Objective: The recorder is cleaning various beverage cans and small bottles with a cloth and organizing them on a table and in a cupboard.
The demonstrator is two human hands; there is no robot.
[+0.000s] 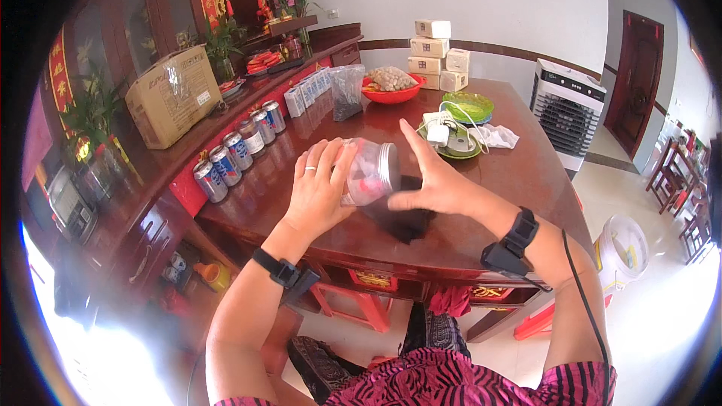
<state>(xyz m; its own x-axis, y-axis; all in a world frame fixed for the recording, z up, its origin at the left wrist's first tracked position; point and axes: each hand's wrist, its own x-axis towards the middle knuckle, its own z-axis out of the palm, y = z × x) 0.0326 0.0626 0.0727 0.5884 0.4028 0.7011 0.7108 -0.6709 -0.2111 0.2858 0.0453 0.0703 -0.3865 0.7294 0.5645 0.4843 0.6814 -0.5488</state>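
Note:
My left hand [318, 183] grips a clear plastic jar [366, 172] round its body, above the near part of the dark red table [451, 237]. The jar lies tilted on its side, its silver screw lid [388, 166] towards the right, with pinkish contents blurred inside. My right hand [434, 180] is just right of the lid, thumb and fingers spread, holding nothing. Beneath the jar and partly hidden by it, a black cloth or bag [409, 220] rests on the tabletop.
Drink cans [238, 149] and small boxes [307, 91] line the table's left side. Farther back are a clear bag of dark grains [346, 93], a red basket [392, 93] and stacked tissue packs [428, 48]. Green plates [474, 149] with a white cable stand at the right.

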